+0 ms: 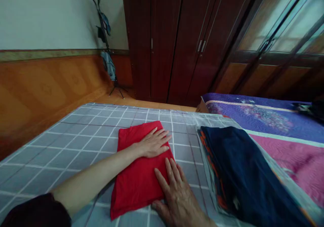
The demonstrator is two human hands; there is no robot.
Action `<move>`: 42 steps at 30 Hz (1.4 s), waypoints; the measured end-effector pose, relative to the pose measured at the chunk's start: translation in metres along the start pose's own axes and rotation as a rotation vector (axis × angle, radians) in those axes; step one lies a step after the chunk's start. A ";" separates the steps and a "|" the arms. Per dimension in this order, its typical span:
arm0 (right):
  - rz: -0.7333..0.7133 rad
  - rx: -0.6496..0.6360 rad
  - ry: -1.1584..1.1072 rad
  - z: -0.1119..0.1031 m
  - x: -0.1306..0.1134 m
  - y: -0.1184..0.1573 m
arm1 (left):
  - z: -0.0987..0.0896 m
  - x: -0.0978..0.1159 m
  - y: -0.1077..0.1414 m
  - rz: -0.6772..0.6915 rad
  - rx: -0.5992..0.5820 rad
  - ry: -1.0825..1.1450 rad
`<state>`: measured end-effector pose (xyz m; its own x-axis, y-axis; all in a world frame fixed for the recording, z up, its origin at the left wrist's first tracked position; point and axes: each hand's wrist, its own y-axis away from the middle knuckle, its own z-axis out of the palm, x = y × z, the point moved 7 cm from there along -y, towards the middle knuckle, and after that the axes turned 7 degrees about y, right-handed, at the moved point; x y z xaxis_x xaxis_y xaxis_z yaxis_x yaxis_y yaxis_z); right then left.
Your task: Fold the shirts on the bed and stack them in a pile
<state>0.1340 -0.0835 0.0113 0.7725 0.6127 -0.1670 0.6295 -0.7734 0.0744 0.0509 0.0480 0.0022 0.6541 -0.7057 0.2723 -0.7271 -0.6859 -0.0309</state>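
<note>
A folded red cloth garment lies flat on a grey bedsheet with white grid lines. My left hand rests palm down across its upper part, fingers stretched toward the right edge. Lower down, my right hand lies over the garment's right edge, fingers spread and pointing away from me. Neither hand grips anything. To the right of my hands is a stack of folded clothes, with a dark blue garment on top and orange and grey edges showing below it.
Beyond the bed's far edge stand dark red wardrobes and a coat rack with a few items hung on it. A purple and pink bedcover spreads at the right, beside a glazed wooden door or window.
</note>
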 end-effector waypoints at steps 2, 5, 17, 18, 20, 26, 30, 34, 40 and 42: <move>0.002 0.008 0.000 -0.003 -0.001 0.002 | -0.016 -0.035 -0.007 -0.154 0.019 -0.025; 0.006 0.016 0.000 -0.005 -0.002 0.004 | -0.041 -0.070 -0.011 -0.338 0.073 -0.059; -0.010 0.080 0.048 -0.002 -0.002 0.004 | -0.012 0.013 0.039 -0.053 -0.003 0.013; -0.008 0.090 0.050 -0.002 -0.001 0.004 | -0.014 -0.003 0.045 -0.101 0.009 0.011; -0.010 0.109 0.049 -0.002 -0.001 0.005 | -0.024 -0.044 0.056 -0.240 0.058 0.001; -0.032 0.171 0.074 -0.002 -0.001 0.007 | -0.058 -0.112 0.090 -0.615 0.201 -0.051; -0.147 0.259 0.135 -0.006 -0.008 0.010 | -0.054 -0.037 0.084 -0.365 0.209 -0.038; -0.367 0.287 0.172 -0.004 -0.023 0.016 | -0.026 0.025 0.081 -0.170 0.054 0.013; -0.365 0.273 0.190 -0.002 -0.025 0.016 | -0.022 -0.046 0.116 -0.458 0.092 -0.047; -0.351 0.255 0.178 -0.002 -0.025 0.016 | -0.030 -0.076 0.132 -0.627 0.138 -0.091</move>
<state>0.1249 -0.1104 0.0185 0.5327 0.8456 0.0339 0.8320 -0.5160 -0.2040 -0.1010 0.0171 0.0066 0.9653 -0.1724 0.1964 -0.1723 -0.9849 -0.0174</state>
